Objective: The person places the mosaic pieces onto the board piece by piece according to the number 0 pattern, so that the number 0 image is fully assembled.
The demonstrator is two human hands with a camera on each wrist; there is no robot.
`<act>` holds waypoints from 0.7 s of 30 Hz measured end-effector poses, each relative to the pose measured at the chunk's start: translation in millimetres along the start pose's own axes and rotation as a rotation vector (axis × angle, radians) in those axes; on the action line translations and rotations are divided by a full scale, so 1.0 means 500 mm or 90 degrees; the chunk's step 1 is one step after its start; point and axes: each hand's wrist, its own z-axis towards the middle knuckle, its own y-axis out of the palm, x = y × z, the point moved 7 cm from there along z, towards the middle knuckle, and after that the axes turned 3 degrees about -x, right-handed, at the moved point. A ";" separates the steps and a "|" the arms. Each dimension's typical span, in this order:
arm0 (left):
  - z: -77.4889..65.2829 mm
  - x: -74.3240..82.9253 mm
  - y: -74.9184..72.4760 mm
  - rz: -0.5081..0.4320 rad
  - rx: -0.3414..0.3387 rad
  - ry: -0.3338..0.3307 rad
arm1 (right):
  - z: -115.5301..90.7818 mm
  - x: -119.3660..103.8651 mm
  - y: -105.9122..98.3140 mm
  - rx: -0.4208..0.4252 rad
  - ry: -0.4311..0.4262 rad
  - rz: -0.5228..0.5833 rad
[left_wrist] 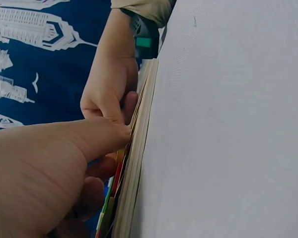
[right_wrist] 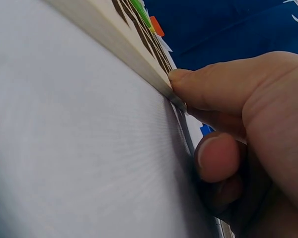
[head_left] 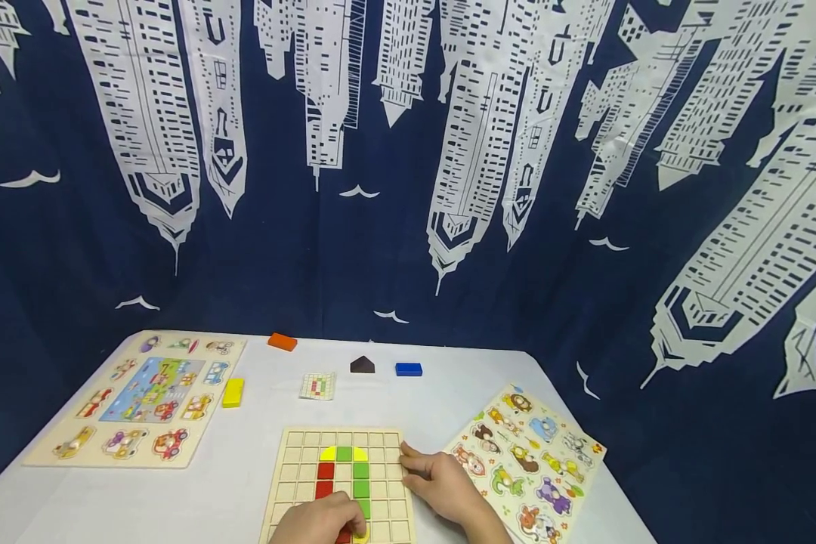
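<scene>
A wooden grid board point(head_left: 289, 461) lies at the front of the table. Red tiles point(head_left: 325, 471), green tiles point(head_left: 361, 488) and yellow rounded corner tiles point(head_left: 360, 454) form a ring on it. My left hand point(head_left: 321, 520) bends over the ring's lower part, fingertips down beside a yellow piece point(head_left: 363, 539); whether they pinch it or press on it is hidden. In the left wrist view its thumb point(left_wrist: 107, 136) reaches the board's surface. My right hand point(head_left: 445, 487) grips the board's right edge, thumb and finger at the rim point(right_wrist: 139, 64) in the right wrist view.
A vehicle puzzle board point(head_left: 61, 457) lies left, an animal puzzle board point(head_left: 517, 461) right. Behind the grid are a pattern card point(head_left: 318, 386), a yellow block point(head_left: 233, 393), an orange block point(head_left: 282, 342), a dark triangular block point(head_left: 363, 365) and a blue block point(head_left: 409, 369).
</scene>
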 end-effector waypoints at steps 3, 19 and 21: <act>0.002 0.004 0.002 0.035 0.027 0.043 | 0.001 0.000 -0.001 0.001 -0.004 0.014; 0.004 0.002 -0.002 -0.045 0.092 0.001 | -0.005 -0.006 -0.009 0.015 0.006 -0.021; 0.000 0.006 -0.007 -0.023 0.103 0.022 | -0.004 -0.004 -0.006 0.013 0.004 -0.015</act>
